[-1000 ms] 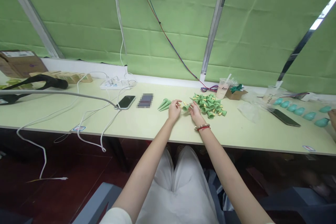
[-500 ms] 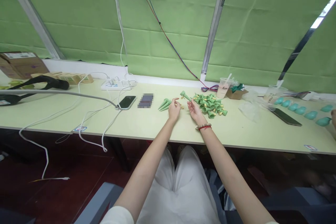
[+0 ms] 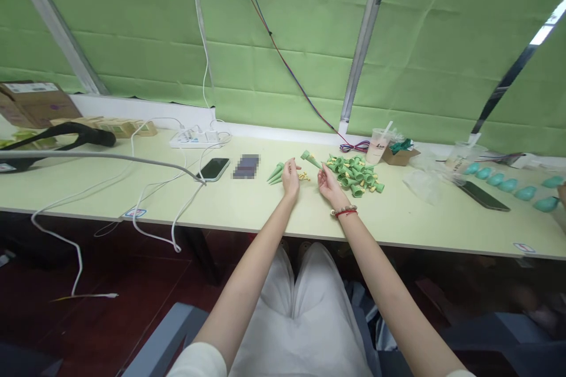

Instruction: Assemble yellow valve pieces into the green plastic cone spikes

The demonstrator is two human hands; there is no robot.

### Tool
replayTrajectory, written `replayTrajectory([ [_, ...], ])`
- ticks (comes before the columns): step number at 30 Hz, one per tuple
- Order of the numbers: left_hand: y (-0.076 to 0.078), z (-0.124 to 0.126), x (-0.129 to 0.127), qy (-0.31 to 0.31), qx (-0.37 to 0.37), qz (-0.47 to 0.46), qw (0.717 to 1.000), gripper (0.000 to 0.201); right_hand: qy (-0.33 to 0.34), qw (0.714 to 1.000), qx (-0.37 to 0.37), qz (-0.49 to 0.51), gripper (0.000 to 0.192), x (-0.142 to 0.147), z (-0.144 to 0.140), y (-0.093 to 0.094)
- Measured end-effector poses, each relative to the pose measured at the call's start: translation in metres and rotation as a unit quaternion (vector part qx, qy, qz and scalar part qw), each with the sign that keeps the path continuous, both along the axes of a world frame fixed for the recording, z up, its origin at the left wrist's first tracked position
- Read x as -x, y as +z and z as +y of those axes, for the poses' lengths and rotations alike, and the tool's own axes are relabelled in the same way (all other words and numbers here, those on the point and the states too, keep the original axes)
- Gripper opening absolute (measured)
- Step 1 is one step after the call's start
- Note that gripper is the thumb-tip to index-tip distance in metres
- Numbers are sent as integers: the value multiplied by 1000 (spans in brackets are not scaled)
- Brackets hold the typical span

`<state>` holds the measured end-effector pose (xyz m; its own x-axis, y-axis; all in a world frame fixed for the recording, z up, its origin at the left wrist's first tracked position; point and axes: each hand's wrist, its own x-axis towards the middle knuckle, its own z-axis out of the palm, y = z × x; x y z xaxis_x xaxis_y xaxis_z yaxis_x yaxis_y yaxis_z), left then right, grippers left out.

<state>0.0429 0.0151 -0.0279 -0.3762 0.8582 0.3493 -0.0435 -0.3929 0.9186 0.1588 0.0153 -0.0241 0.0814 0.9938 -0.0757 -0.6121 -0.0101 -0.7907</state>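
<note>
A light green, cone-shaped plastic piece [image 3: 310,157] is pinched in my right hand [image 3: 329,182], its wide end pointing up and left. My left hand [image 3: 290,178] stands on its edge over the table, fingers drawn together; what they hold, if anything, is too small to make out. Between the hands lies a little heap of small yellow pieces [image 3: 304,176]. A few similar green cones [image 3: 276,174] lie side by side just left of my left hand. Beyond my right hand is a pile of green cones [image 3: 356,177] with yellow bits among them.
On the table [image 3: 247,206], a phone [image 3: 214,169] and a blurred dark rectangle [image 3: 246,166] lie to the left, near white cables and a power strip [image 3: 194,139]. Right of the pile stand a drink cup [image 3: 377,146], a small box [image 3: 400,156], plastic bags and teal pieces [image 3: 525,192].
My left hand has drawn slightly left and turned more upright, uncovering more of the yellow pieces. The green cone stays in my right hand, whose fingers have closed more.
</note>
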Motion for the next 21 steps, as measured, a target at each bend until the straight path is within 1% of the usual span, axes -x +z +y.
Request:
replayTrajectory([
  [3,4,-2,-4,-74,1,-34,997,45,15,998,-4,-54,25,3,-2,-2],
  [4,4,-2,-5,-87,5,-42,995,48,18,997,-8,-76,26,4,-4,-2],
  [5,5,-2,-5,-88,13,-50,995,51,21,995,-13,-100,27,6,-5,-3],
  [9,4,0,-4,-43,44,-86,994,60,44,980,-42,-192,30,16,-13,-6],
  [10,3,1,-3,-41,47,-94,994,61,51,975,-49,-209,32,18,-15,-7],
  [14,3,3,-3,-64,65,-111,990,60,64,964,-64,-248,38,20,-17,-7],
  [16,4,2,-4,-73,76,-111,988,59,54,962,-61,-262,46,19,-15,-7],
  [18,4,1,-6,-95,83,-99,987,59,31,957,-64,-280,53,17,-12,-8],
  [21,4,-2,-10,-145,78,-51,985,57,-22,947,-94,-307,50,16,-10,-10],
])
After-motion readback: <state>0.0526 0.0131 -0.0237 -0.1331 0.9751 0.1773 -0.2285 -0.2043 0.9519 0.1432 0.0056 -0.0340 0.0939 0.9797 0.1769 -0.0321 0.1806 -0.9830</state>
